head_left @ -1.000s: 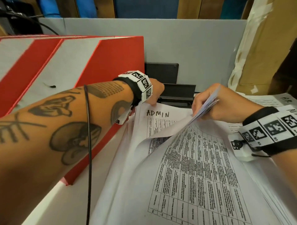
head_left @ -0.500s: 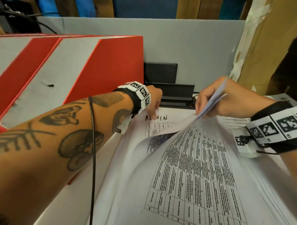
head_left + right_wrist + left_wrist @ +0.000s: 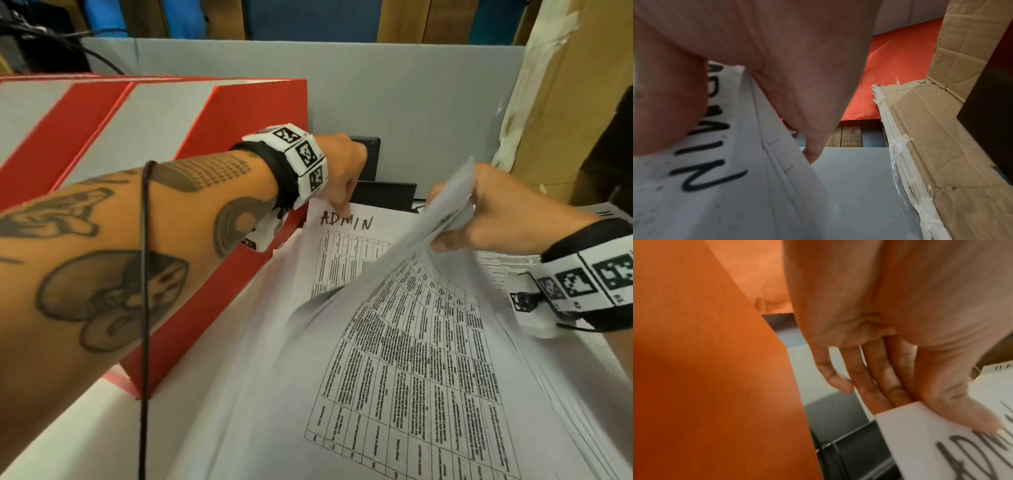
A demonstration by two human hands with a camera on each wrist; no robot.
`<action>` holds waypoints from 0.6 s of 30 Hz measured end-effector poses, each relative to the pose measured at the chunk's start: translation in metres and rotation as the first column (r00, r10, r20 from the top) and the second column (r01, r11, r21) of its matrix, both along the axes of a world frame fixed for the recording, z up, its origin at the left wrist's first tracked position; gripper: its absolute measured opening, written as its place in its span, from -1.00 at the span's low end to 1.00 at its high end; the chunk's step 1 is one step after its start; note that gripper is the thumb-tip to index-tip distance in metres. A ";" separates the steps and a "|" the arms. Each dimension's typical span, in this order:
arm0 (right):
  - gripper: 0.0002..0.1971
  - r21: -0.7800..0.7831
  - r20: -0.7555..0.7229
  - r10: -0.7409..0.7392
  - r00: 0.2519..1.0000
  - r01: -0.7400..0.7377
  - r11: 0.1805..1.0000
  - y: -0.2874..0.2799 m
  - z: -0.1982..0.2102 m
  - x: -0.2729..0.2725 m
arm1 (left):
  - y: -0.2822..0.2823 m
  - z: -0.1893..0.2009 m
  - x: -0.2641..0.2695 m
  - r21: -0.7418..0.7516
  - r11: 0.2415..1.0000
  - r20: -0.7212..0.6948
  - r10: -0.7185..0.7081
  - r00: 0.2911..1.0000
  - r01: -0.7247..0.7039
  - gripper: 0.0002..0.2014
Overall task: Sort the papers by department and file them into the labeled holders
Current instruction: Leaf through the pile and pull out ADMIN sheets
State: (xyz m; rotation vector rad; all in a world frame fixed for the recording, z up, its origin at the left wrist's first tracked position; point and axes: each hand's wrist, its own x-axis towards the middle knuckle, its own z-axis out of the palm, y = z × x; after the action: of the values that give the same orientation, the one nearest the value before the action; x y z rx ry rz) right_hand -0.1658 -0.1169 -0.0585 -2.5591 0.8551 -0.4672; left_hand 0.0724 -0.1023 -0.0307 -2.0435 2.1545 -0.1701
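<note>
A sheet marked ADMIN (image 3: pixel 346 246) lies under a lifted bundle of printed table sheets (image 3: pixel 428 325). My left hand (image 3: pixel 342 202) pinches the ADMIN sheet's top left corner. In the left wrist view the left hand (image 3: pixel 920 402) has its thumb on top of the ADMIN sheet (image 3: pixel 931 443) and its fingers beneath. My right hand (image 3: pixel 479 212) grips the bundle's top edge and curls it up and rightward. In the right wrist view the right hand (image 3: pixel 777 81) holds sheets lettered ADMIN (image 3: pixel 715 178). Black holders (image 3: pixel 387 195) stand just behind both hands.
A tall red and grey box (image 3: pixel 222 113) runs along the left, close to my left forearm. A grey partition (image 3: pixel 411 96) closes the back. Taped cardboard (image 3: pixel 575 102) stands at the right. More papers, one lettered at its corner (image 3: pixel 606 212), lie under my right wrist.
The ADMIN sheet's top edge has moved slightly up toward the black holders with my left hand on it. My right hand has raised the bundle's edge higher.
</note>
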 end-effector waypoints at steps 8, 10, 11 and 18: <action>-0.49 -0.050 0.103 -0.001 0.995 0.007 0.999 -0.001 -0.013 0.009 | 0.018 0.024 -0.014 0.193 0.941 -0.771 -0.029 0.636 0.277 -0.73; -0.34 -0.040 0.153 0.013 0.988 -0.007 0.999 -0.004 -0.011 0.006 | 0.015 0.012 -0.012 0.257 0.948 -0.863 0.136 0.486 0.191 -0.52; -0.28 -0.037 0.162 0.029 0.986 -0.023 0.999 -0.006 -0.009 0.005 | 0.010 0.002 -0.008 0.278 0.950 -0.837 0.168 0.520 0.140 -0.48; -0.52 -0.028 0.039 0.070 0.997 -0.069 0.997 -0.006 -0.002 -0.004 | -0.006 -0.053 0.009 0.258 0.961 0.024 0.100 0.995 -0.103 -0.57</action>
State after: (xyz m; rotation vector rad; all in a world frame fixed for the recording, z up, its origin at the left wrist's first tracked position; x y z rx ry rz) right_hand -0.1696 -0.1225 -0.0607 -2.5851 0.7485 -0.5108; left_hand 0.0809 -0.1085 -0.0842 -1.9899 1.9410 0.1086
